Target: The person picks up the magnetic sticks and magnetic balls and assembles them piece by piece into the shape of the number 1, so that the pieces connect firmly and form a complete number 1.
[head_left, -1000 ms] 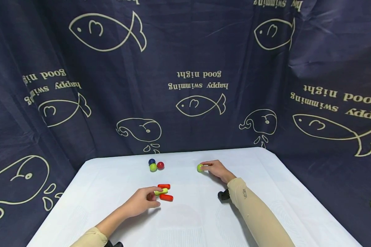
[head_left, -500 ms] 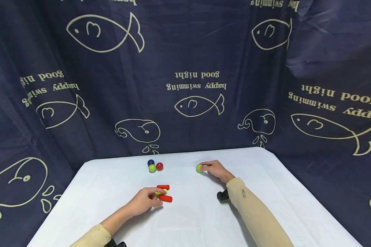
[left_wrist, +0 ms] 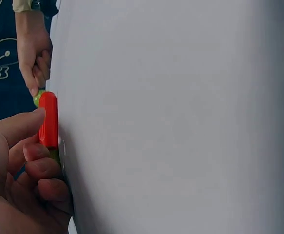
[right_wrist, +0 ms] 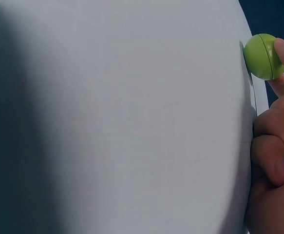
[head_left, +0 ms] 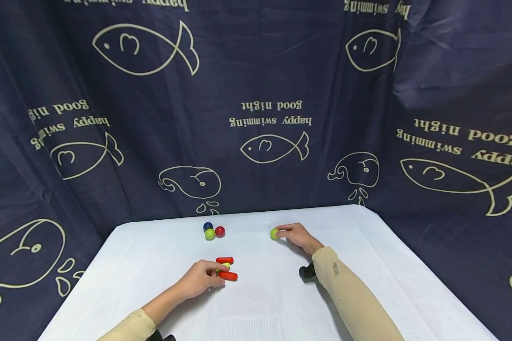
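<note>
On my head feed, the person's right hand (head_left: 296, 235) has thumb and forefinger clamped on a glossy lime-green ball (head_left: 274, 234), which sits on or just over the white cloth-covered table (head_left: 256, 308); the right wrist feed shows its other fingers curled behind. The left hand (head_left: 199, 277) is at a small group of short bars: a red, rounded, plastic-looking near bar (head_left: 230, 276), a yellow-green bar (head_left: 228, 265) partly hidden by the fingers, and a red far bar (head_left: 224, 260). My left wrist feed shows the thumb against the near bar; the forefinger reaches over on its far side, and I can't tell whether the two really squeeze it. Beyond lie a dark blue ball (head_left: 207, 226), a second lime-green ball (head_left: 210, 234) and a shiny red ball (head_left: 220, 231), bunched together.

I judge the step in hand to be taking hold on both sides. The next move would call for a sure pinch on the near bar without nudging its neighbours, and a light grip on the ball, which could roll if released carelessly.
</note>
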The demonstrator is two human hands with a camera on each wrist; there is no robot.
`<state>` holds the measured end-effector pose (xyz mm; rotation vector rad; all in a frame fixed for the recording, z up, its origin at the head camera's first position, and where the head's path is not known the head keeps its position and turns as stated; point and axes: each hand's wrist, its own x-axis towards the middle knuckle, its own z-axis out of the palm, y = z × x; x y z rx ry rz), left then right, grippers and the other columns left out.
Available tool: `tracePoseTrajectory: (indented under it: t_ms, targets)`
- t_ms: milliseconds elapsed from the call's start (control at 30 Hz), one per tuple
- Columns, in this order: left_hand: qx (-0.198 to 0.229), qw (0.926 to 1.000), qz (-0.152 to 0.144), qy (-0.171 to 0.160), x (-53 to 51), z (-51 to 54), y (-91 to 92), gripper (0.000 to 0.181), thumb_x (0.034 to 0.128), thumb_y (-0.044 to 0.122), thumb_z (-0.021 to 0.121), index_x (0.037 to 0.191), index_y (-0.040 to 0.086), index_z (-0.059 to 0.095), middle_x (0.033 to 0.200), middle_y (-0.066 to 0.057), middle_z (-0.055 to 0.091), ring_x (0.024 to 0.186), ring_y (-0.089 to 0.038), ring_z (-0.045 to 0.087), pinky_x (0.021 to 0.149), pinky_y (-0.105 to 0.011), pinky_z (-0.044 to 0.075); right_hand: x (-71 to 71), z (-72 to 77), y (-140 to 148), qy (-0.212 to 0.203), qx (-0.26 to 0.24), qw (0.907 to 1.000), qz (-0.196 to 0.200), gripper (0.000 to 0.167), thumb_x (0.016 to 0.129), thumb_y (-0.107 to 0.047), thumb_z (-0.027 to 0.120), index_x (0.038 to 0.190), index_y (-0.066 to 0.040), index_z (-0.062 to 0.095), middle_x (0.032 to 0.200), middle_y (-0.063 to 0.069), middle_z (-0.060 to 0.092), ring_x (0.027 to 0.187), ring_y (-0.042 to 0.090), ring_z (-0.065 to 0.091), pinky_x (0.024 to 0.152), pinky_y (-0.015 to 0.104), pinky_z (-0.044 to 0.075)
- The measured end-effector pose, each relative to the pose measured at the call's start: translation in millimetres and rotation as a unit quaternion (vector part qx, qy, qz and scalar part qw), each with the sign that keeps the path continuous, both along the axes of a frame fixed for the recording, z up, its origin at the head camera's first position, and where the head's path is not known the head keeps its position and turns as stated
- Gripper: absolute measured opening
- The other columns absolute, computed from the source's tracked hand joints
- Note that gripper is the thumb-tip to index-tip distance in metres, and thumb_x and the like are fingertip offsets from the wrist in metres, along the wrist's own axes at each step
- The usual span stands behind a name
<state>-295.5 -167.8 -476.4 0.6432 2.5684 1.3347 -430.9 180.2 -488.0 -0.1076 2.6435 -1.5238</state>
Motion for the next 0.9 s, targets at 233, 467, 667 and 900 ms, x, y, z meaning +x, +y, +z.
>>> tracePoseTrajectory:
  t_ms: [233, 467, 667, 900]
  targets:
    - [0.006, 0.9999, 0.010, 0.007, -0.7, -1.6, 2.1, 0.029, 0.0836, 0.009, 0.078, 0.112, 0.006, 0.076, 0.065, 0.001, 0.052, 0.058, -0.008, 0.044, 0.054, -0.020, 0.032, -0.3, -0.1, 0.8, 0.001, 0.010, 0.9999, -0.001, 0.037, 0.084, -0.036, 0.079, 0.118, -0.021, 0.077, 0.133, 0.004, 0.067, 0.113, 0.019, 0.057, 0.093, 0.035, 0.046]
    - [-0.003, 0.9998, 0.017, -0.001, 2.4, 1.0, 5.7, 0.022, 0.0832, 0.008, 0.077, 0.105, 0.007, 0.078, 0.062, 0.003, 0.051, 0.056, -0.009, 0.042, 0.053, -0.019, 0.030, -0.3, -0.5, 2.0, 0.001, 0.014, 0.9999, -0.002, 0.039, 0.083, -0.038, 0.080, 0.118, -0.022, 0.077, 0.133, 0.003, 0.067, 0.108, 0.017, 0.058, 0.089, 0.033, 0.047]
    - [-0.011, 0.9995, 0.029, -0.006, 5.4, 0.7, 9.4, 0.020, 0.0814, 0.009, 0.079, 0.101, 0.007, 0.079, 0.060, 0.004, 0.051, 0.056, -0.009, 0.042, 0.053, -0.020, 0.030, 1.4, -1.5, 3.0, -0.005, 0.009, 0.9999, -0.005, 0.038, 0.083, -0.038, 0.080, 0.118, -0.022, 0.077, 0.133, 0.003, 0.067, 0.106, 0.018, 0.058, 0.088, 0.033, 0.047]
    - [-0.026, 0.9980, 0.053, -0.021, 5.5, 2.5, 13.4, 0.017, 0.0793, 0.012, 0.083, 0.096, 0.010, 0.080, 0.061, 0.005, 0.052, 0.062, -0.012, 0.044, 0.056, -0.023, 0.031, 0.9, -1.0, 1.4, -0.002, 0.006, 1.0000, -0.007, 0.037, 0.083, -0.038, 0.081, 0.117, -0.023, 0.077, 0.132, 0.002, 0.067, 0.111, 0.018, 0.059, 0.093, 0.037, 0.048]
